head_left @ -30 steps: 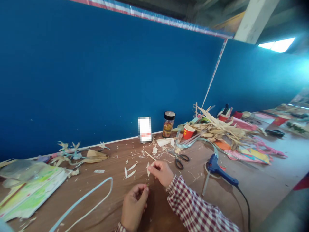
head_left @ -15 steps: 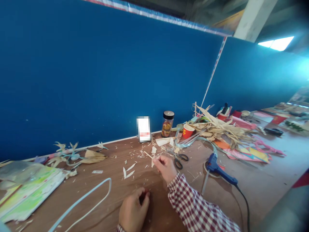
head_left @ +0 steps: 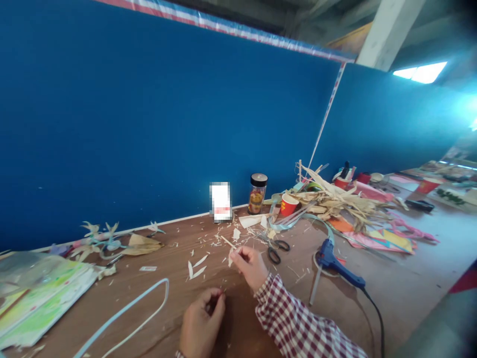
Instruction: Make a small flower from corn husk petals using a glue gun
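**Sliver** (head_left: 231, 258): a small pale scrap of husk, held just above the table (head_left: 391, 293) near mid-view; pinched at its right edge between thumb and forefinger of the right hand (head_left: 251, 266).

**Right hand**: closed on the sliver, remaining fingers curled; its wrist is in a checked sleeve (head_left: 294, 323) that runs off toward 5 o'clock.

**Left hand** (head_left: 201, 325): at 7 o'clock of the sliver, near the right hand but apart from it; fingers curled, thumb and forefinger tips pressed together; whether anything thin lies between them cannot be told.

**Petals** (head_left: 196, 268): two white leaf-shaped cuttings flat on the table, near, at 9 o'clock of the sliver; fine pale shavings are scattered toward 12 o'clock.

**Scissors** (head_left: 278, 250): black-handled, flat on the table just beside the right hand at 2 o'clock.

**Glue gun** (head_left: 330, 256): blue, farther out at 3 o'clock; its black cord (head_left: 376, 308) trails toward 5 o'clock.

**Jar** (head_left: 257, 194): black-lidded, upright at 12 o'clock, against the wall (head_left: 149, 124).

**Cup** (head_left: 288, 205): red, at 1 o'clock, near the jar's right side.

**Husks** (head_left: 335, 201): a loose dry pile at 2 o'clock, just behind the cup.

**Strip** (head_left: 163, 281): a pale blue bent loop on the table at 9 o'clock of the left hand.

**Sheets** (head_left: 33, 298): green-printed, stacked at the table's far left.
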Available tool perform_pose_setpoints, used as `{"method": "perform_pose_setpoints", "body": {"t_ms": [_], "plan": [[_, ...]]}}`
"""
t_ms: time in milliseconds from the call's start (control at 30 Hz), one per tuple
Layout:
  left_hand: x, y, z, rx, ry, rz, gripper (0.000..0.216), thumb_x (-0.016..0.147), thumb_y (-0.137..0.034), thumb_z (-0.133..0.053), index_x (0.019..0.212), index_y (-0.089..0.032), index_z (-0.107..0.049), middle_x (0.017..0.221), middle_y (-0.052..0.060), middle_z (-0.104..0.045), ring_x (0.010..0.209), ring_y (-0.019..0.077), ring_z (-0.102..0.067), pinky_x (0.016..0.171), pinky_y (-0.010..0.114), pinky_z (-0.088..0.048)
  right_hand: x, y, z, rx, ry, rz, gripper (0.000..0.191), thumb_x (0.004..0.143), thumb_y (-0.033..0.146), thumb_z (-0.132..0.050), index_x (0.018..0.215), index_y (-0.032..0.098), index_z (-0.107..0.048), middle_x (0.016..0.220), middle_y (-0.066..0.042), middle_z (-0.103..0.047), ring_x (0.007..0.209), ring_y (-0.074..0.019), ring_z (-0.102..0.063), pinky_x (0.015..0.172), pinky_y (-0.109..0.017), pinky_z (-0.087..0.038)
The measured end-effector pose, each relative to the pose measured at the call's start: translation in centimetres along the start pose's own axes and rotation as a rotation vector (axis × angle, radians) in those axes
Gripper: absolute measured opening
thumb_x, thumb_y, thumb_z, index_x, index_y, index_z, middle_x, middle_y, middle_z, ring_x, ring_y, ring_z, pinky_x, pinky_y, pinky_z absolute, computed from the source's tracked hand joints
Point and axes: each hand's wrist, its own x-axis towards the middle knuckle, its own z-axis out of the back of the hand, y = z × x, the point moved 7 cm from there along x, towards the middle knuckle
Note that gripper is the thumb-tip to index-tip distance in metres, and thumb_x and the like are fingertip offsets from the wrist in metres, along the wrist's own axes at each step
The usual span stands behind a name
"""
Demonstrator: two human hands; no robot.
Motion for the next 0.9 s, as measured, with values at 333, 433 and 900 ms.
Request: {"method": "perform_pose_setpoints", "body": {"t_ms": [333, 433, 900], "plan": [[0.6, 0.3, 0.6, -0.097, -0.051, 0.074, 0.023, 0.067, -0.039, -0.058, 0.070, -0.017, -0.065, 0.063, 0.003, -0.066, 0.061, 0.0198, -0.059, 0.056, 0.026, -0.044, -0.6, -0.3, -0.8, -0.037, 0.043, 0.014, 0.030, 0.075, 0.041, -0.052, 0.064, 0.014, -0.057, 0.051, 0.004, -0.044, 0.047, -0.0074, -0.039, 0.045, -0.019, -0.031], [0.5, 0.6, 0.5, -0.109, -0.056, 0.061, 0.024, 0.069, -0.038, -0.057, 0.072, -0.017, -0.064, 0.064, 0.003, -0.066, 0.061, 0.0190, -0.058, 0.056, 0.025, -0.044, -0.9, -0.3, -1.3, -0.046, 0.064, 0.008, 0.028, 0.075, 0.040, -0.053, 0.065, 0.014, -0.058, 0.050, 0.004, -0.043, 0.046, -0.0071, -0.038, 0.045, -0.019, -0.031], [0.8, 0.8, 1.1, -0.145, -0.078, 0.141, 0.029, 0.068, -0.040, -0.056, 0.074, -0.014, -0.065, 0.058, 0.002, -0.063, 0.043, 0.0113, -0.047, 0.041, 0.021, -0.034, -1.2, -0.9, -2.1, -0.088, 0.119, 0.041, 0.028, 0.076, 0.039, -0.051, 0.063, 0.015, -0.055, 0.050, 0.005, -0.044, 0.046, -0.0077, -0.038, 0.045, -0.019, -0.030]]}}
